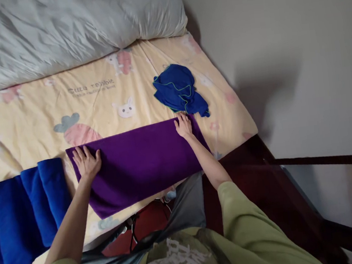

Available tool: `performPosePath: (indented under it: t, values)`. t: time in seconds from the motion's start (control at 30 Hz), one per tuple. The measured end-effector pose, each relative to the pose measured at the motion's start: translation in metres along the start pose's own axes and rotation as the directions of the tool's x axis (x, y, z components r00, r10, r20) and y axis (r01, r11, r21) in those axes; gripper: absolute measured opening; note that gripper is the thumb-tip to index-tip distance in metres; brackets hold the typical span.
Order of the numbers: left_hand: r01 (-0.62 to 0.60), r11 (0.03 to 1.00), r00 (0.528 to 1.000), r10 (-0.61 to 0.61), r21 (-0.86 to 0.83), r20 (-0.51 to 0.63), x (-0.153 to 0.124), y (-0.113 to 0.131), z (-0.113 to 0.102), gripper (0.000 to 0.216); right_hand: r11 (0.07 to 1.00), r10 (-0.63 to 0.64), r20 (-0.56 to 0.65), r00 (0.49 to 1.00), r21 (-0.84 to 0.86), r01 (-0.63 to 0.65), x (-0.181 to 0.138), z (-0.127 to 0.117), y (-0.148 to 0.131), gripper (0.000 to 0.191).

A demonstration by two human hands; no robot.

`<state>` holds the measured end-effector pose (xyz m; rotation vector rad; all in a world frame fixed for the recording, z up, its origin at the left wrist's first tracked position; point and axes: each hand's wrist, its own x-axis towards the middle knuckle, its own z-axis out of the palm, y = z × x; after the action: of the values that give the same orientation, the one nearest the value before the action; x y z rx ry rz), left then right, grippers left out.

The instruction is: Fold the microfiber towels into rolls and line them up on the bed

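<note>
Lengthwise, purple cloth (144, 163) spans from left hand (86, 162) to right hand (184, 126), both touching; each grip spread flat, clasping nothing.

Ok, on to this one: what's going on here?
A person stands at a bed with both hands spread on a purple cloth laid out along the edge of the yellow printed sheet. The left hand presses near its left end, the right hand near its far right corner. Beyond the right hand lies a crumpled blue cloth with green edging; overlapping blue fabric lies to the left.
</note>
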<state>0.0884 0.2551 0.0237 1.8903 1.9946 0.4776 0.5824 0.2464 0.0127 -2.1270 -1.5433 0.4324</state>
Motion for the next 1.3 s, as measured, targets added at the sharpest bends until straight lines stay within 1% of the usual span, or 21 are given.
performPosePath:
  t: [0.07,0.13,0.17,0.27,0.33,0.37,0.43,0.47,0.53,0.57,0.6,0.63,0.67,0.73,0.8,0.83,0.93,1.03,1.13,1.2,1.3]
  values:
    - [0.027,0.999,0.999,-0.027,0.016,-0.039,-0.005,-0.002,0.011,0.083,0.994,0.108,-0.042,0.993,0.029,-0.106,0.022,-0.005,0.008,0.053]
    - [0.013,0.999,0.995,-0.009,0.044,-0.095,-0.008,-0.003,0.018,0.083,0.978,0.206,-0.074,0.976,0.051,-0.203,0.052,-0.017,0.022,0.056]
    - [0.008,0.999,0.993,-0.002,0.053,-0.118,-0.009,-0.004,0.020,0.082,0.973,0.230,-0.078,0.970,0.053,-0.226,0.069,-0.024,0.030,0.058]
    - [-0.002,0.997,0.989,0.013,0.072,-0.147,-0.010,-0.004,0.022,0.082,0.977,0.214,-0.067,0.975,0.038,-0.211,0.116,-0.043,0.054,0.058]
    - [0.009,0.995,0.989,0.005,0.096,-0.149,-0.009,-0.004,0.023,0.082,0.985,0.174,-0.039,0.984,0.013,-0.173,0.135,-0.050,0.065,0.057]
    - [0.020,0.994,0.989,-0.004,0.108,-0.148,-0.009,-0.003,0.024,0.081,0.987,0.163,-0.019,0.986,-0.006,-0.163,0.140,-0.051,0.067,0.056]
    - [0.033,0.992,0.989,-0.016,0.120,-0.145,-0.008,-0.003,0.025,0.080,0.982,0.177,-0.003,0.984,-0.068,-0.177,0.133,-0.048,0.062,0.057]
    - [0.034,0.992,0.990,-0.017,0.119,-0.142,-0.009,-0.003,0.025,0.080,0.976,0.190,-0.029,0.981,-0.107,-0.192,0.122,-0.044,0.056,0.058]
    - [0.028,0.994,0.991,-0.014,0.105,-0.137,-0.009,-0.001,0.025,0.081,0.962,0.177,-0.134,0.975,-0.187,-0.201,0.088,-0.032,0.037,0.060]
    - [0.028,0.995,0.991,-0.015,0.098,-0.134,-0.010,-0.001,0.024,0.081,0.956,0.144,-0.202,0.969,-0.224,-0.188,0.067,-0.024,0.027,0.060]
    - [0.032,0.995,0.991,-0.020,0.092,-0.129,-0.009,0.000,0.023,0.081,0.954,0.092,-0.225,0.970,-0.260,-0.151,0.046,-0.016,0.017,0.061]
    - [0.038,0.995,0.992,-0.027,0.088,-0.121,-0.009,0.000,0.022,0.082,0.949,0.058,-0.212,0.976,-0.292,-0.119,0.027,-0.008,0.009,0.062]
    - [0.043,0.995,0.993,-0.034,0.087,-0.109,-0.008,0.000,0.020,0.082,0.942,0.059,-0.181,0.982,-0.315,-0.115,0.010,-0.002,0.004,0.063]
    - [0.043,0.995,0.996,-0.036,0.090,-0.076,-0.005,-0.002,0.015,0.083,0.928,0.107,-0.101,0.989,-0.346,-0.136,-0.013,0.006,0.003,0.067]
    - [0.037,0.995,0.998,-0.033,0.090,-0.053,-0.001,-0.005,0.010,0.086,0.914,0.147,-0.052,0.988,-0.374,-0.155,-0.021,0.008,0.012,0.071]
    - [0.040,0.995,0.998,-0.035,0.090,-0.051,0.001,-0.007,0.009,0.087,0.909,0.144,-0.043,0.989,-0.390,-0.149,-0.021,0.009,0.018,0.072]
    - [0.067,0.994,0.995,-0.061,0.083,-0.073,0.003,-0.011,0.011,0.089,0.895,0.115,-0.057,0.992,-0.428,-0.129,-0.017,0.010,0.034,0.075]
    - [0.082,0.994,0.994,-0.077,0.066,-0.079,0.003,-0.014,0.017,0.090,0.884,0.121,-0.068,0.990,-0.447,-0.138,-0.014,0.014,0.043,0.075]
    - [0.084,0.996,0.995,-0.082,0.040,-0.057,0.007,-0.017,0.017,0.090,0.878,0.127,-0.043,0.991,-0.459,-0.133,-0.010,0.013,0.045,0.076]
    - [0.080,0.997,0.996,-0.079,0.021,-0.032,0.011,-0.019,0.011,0.092,0.873,0.137,-0.006,0.991,-0.472,-0.123,-0.009,0.009,0.042,0.077]
    - [0.058,0.998,0.998,-0.058,0.008,-0.007,0.006,-0.013,-0.001,0.092,0.865,0.101,0.056,0.993,-0.498,-0.060,-0.024,0.002,0.030,0.077]
